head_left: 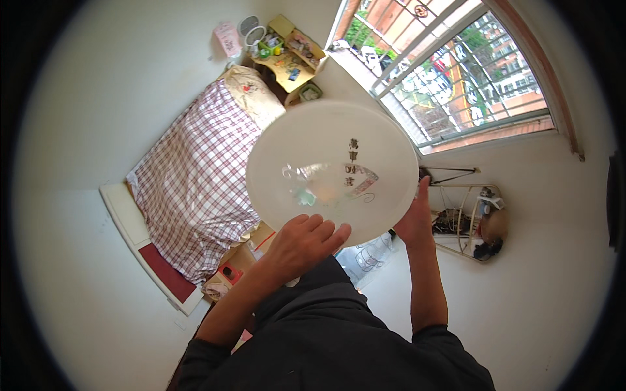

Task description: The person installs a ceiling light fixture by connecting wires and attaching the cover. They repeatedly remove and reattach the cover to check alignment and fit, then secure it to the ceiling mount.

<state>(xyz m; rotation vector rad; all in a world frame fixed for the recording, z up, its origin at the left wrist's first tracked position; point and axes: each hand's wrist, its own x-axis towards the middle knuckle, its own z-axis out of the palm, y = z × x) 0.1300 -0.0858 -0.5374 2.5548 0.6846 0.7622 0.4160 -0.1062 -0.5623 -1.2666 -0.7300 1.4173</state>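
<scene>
A large round whitish disc (pixel 313 140), glossy, with dark lettering and a small coloured print on its face, is held up in front of my body. Its exact kind is unclear. Gripping its right edge is my right hand (pixel 415 218), thumb up along the rim and the other fingers hidden behind. My left hand (pixel 305 244) is closed, fingers curled together, and lies over the disc's near left edge. Below that hand's heel a small whitish bit (pixel 293 283) shows. What the left fingers hold, if anything, is hidden.
A bed with a checked cover (pixel 189 169) stands to the left. A cluttered wooden desk (pixel 283 65) is in the far corner, beside a barred window (pixel 456 85). On the right is a metal-framed rack (pixel 466 225) with things on it. A clear plastic bag (pixel 368 260) lies below the disc.
</scene>
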